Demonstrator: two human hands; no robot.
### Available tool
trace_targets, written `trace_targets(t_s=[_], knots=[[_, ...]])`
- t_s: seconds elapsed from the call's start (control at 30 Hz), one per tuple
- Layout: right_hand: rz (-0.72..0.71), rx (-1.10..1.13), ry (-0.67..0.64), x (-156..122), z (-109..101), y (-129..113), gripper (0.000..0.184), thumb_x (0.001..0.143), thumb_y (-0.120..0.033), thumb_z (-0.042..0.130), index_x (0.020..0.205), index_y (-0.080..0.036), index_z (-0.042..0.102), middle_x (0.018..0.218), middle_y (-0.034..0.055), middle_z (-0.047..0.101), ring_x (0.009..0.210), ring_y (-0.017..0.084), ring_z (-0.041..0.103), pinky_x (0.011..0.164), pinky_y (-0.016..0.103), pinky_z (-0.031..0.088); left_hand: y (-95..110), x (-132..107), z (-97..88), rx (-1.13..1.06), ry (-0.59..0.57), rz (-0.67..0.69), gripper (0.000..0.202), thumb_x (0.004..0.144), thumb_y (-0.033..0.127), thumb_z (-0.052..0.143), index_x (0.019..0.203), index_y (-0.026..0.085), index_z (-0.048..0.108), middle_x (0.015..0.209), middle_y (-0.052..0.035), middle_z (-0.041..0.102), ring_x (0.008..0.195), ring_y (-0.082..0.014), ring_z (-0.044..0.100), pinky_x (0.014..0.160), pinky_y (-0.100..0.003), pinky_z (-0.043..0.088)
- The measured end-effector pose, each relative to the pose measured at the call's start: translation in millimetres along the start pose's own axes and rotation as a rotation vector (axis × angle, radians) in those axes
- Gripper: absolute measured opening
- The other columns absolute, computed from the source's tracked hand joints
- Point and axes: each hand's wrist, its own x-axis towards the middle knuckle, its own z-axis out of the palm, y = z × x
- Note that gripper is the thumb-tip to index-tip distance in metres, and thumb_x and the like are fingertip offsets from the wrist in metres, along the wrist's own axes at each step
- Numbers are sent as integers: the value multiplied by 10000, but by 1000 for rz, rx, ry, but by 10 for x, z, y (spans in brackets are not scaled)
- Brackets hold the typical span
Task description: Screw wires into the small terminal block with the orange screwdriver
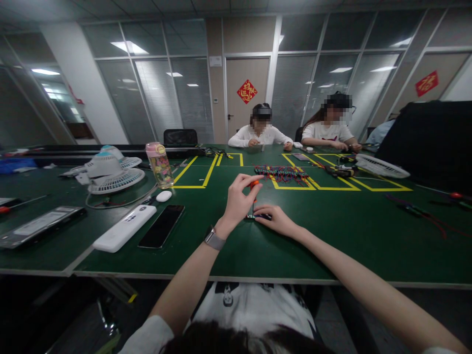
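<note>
My left hand (241, 195) is closed round the orange-red handle of a small screwdriver (254, 185), which stands upright with its thin shaft pointing down. The shaft's lower end meets a small green circuit board (250, 217) on the table. Low beside the board, my right hand (275, 220) has its fingertips pressed against its right side, steadying it on the surface. Part of the board and a dark bit beside it are hidden by my right fingers. Just beyond my hands lies a heap of small boards with red and dark wires (282, 173).
On the green table (206, 246), a black phone (162, 226), a white power bank (125, 228) and a white earbud case (164, 196) lie to my left. A bottle (160, 166) and fans (110, 172) stand behind them. Two people (261, 132) sit opposite. Loose wires (416, 209) lie right.
</note>
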Motion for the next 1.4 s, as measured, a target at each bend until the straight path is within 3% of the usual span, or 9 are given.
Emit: trace_targets(t_s=[0.07,0.27,0.47,0.67,0.9,1.13,1.4], knots=[[1,0,2,0,1,-3,176,851,-264,607,960,-210,735,1065,83,704,996,231,651,911,375,501,-2,-3,0,29,19,-14,203,862,233,593,1042,227,687,930,-30,588,828,-131,583,797,-248,470],[0,-4,6,3,5,2,174,843,-250,615,959,-206,737,1061,83,706,987,228,655,908,368,502,-14,2,2,-31,-29,30,306,940,177,432,1186,202,612,1102,-66,626,1045,-155,578,939,-280,431],[7,-14,3,5,2,-6,175,846,-254,613,959,-205,737,1067,86,706,998,229,653,913,373,503,-21,-1,4,84,60,14,209,865,216,588,1053,212,679,905,-30,600,826,-136,580,810,-258,466],[1,-6,-2,7,1,-5,182,852,-263,607,963,-197,736,1067,94,704,1000,230,652,920,371,500,-44,-11,9,100,34,31,322,948,178,407,1221,182,578,1086,-82,626,1030,-173,576,922,-310,442],[-1,-8,7,6,13,9,172,845,-253,614,955,-207,738,1063,84,706,987,227,657,903,365,506,-5,-12,1,139,53,39,222,877,218,575,1081,199,660,939,-46,640,907,-169,596,849,-289,462],[-1,-9,5,6,11,10,176,849,-266,612,957,-207,738,1065,87,706,992,232,655,904,371,506,-12,0,-10,73,38,22,288,942,164,423,1156,173,616,1080,-76,641,1024,-165,587,925,-296,443],[5,-5,2,6,2,0,177,848,-271,612,958,-213,738,1063,83,708,992,227,656,904,367,509,3,-1,-10,155,70,7,197,889,233,552,1034,209,685,889,-38,605,867,-160,584,830,-283,459]])
